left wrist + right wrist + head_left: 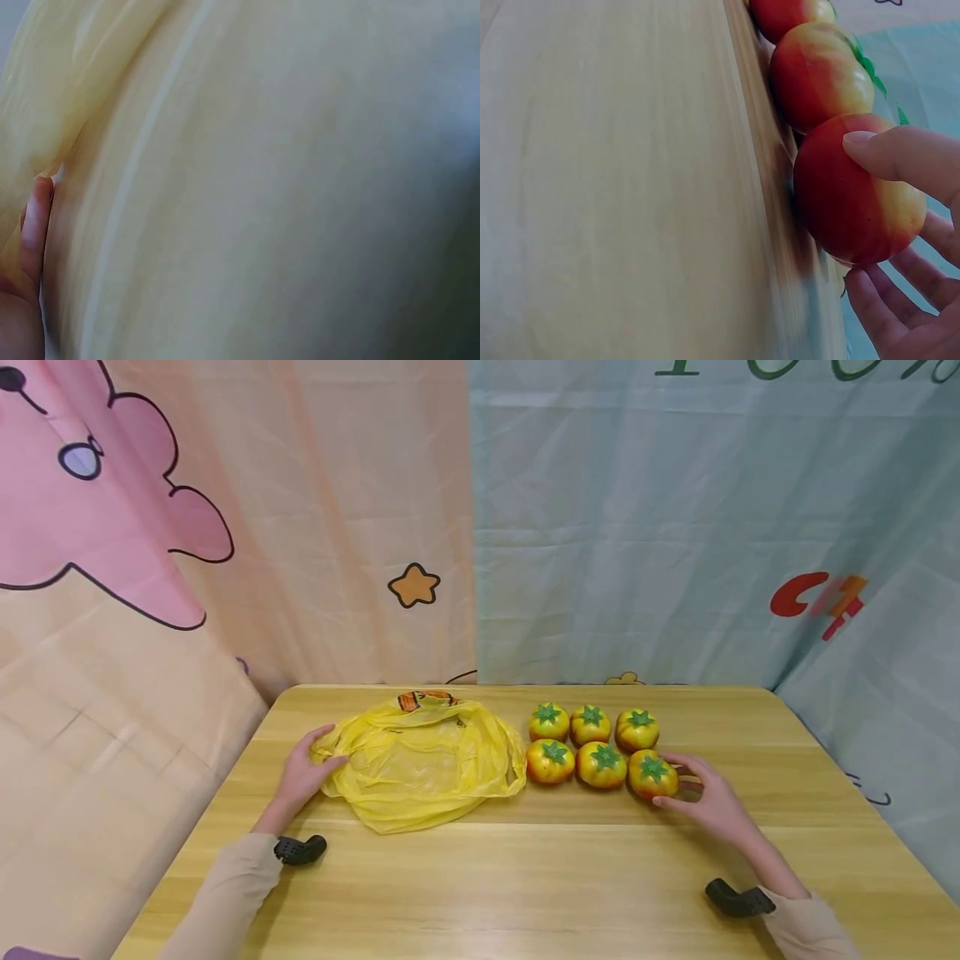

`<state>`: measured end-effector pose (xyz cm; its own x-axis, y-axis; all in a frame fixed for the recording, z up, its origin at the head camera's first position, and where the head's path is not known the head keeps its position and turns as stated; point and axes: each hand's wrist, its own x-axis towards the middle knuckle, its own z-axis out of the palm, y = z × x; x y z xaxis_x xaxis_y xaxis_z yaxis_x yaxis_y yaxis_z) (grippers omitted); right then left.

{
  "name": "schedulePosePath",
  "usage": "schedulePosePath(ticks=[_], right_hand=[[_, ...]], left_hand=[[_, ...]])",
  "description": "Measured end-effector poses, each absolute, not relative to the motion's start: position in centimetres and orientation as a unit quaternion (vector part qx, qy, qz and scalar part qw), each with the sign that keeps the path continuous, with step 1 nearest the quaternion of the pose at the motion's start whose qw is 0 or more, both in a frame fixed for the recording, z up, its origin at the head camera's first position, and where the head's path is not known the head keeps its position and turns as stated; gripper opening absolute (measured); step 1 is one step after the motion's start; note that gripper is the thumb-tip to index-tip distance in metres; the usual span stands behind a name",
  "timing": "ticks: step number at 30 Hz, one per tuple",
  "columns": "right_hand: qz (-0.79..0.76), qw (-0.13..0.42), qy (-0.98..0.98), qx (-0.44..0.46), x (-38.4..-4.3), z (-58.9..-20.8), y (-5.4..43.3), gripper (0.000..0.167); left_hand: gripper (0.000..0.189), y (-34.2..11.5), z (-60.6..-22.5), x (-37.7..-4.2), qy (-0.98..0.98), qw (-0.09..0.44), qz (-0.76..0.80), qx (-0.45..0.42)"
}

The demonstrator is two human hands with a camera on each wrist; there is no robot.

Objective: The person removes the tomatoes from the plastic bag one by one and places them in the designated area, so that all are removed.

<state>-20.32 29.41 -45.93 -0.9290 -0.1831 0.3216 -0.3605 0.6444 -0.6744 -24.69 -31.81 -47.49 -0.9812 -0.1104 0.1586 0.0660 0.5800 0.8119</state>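
A crumpled yellow plastic bag (420,760) lies on the left half of the table with its mouth spread. My left hand (303,772) holds the bag's left edge, thumb and fingers on the thin plastic; in the left wrist view a finger (36,225) lies against it. To the right of the bag stand several yellow-red tomatoes with green star-shaped tops, in two rows. My right hand (708,797) grips the front-right tomato (651,774), thumb on its near side and fingers round its right side. That tomato (855,191) appears to be still on the table, beside its neighbour (821,75).
The wooden table (525,877) ends at a far edge just behind the bag and the tomatoes. Behind it hangs a printed curtain (562,527). Black wrist devices sit on the left wrist (300,850) and right wrist (738,900).
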Motion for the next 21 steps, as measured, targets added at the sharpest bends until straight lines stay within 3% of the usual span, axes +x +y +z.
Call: schedulePosePath(ticks=[21], right_hand=[[0.397,0.062,-0.903,0.149,-20.69,-45.49,29.84,0.061]], left_hand=[[0.066,-31.62,-47.69,-24.99,-0.878,0.093,-0.470,0.002]])
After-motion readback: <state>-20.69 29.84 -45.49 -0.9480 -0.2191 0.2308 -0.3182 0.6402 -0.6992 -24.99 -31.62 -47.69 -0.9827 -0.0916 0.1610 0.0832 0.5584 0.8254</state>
